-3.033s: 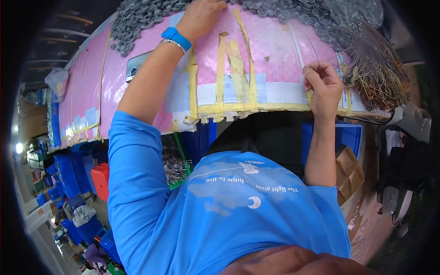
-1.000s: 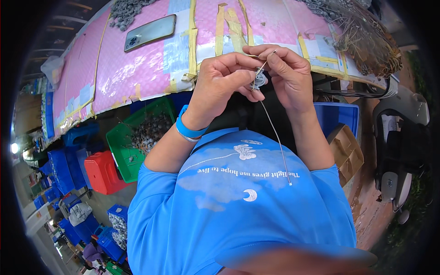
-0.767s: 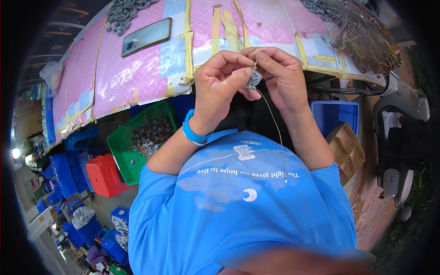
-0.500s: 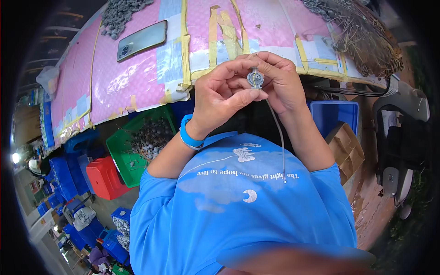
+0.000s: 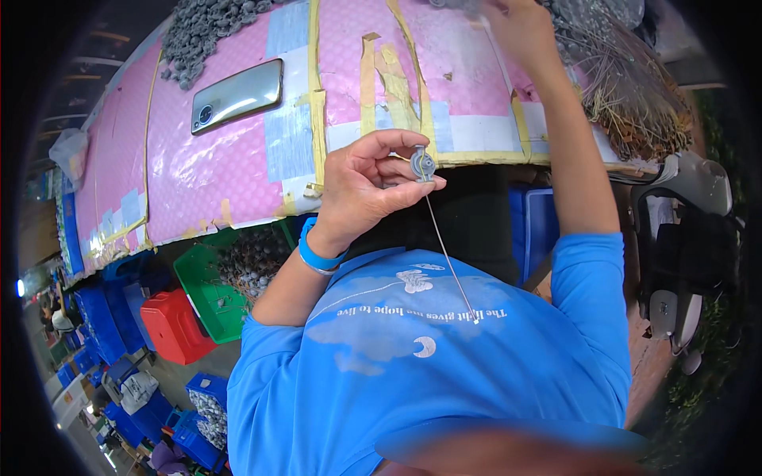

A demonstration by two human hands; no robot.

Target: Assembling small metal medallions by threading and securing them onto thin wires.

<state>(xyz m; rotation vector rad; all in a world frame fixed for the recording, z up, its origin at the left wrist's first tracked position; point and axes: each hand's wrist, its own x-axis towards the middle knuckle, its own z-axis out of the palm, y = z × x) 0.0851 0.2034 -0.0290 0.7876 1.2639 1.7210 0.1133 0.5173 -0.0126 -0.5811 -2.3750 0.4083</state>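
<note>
My left hand point(image 5: 361, 181) pinches a small round grey plastic part point(image 5: 423, 165) between thumb and fingers, just off the table's near edge. From that part a thin grey cable point(image 5: 446, 252) hangs down over my blue shirt. My right hand point(image 5: 525, 38) is stretched out over the far side of the table, beside grey parts point(image 5: 583, 14) at the back right. Motion smears its fingers, and what they may hold cannot be made out. A bundle of thin cables point(image 5: 631, 83) lies next to that arm.
A phone point(image 5: 236, 95) lies on the pink, taped table cover point(image 5: 178, 186), close to a pile of grey parts point(image 5: 208, 36). Below the table at left stand a green crate point(image 5: 194, 278) with more parts and a red container point(image 5: 171, 327). A blue bin point(image 5: 536, 226) sits below right.
My right hand has let go of the grey part and swung forward to the far right of the table. The left hand keeps the part, slightly lower and further left.
</note>
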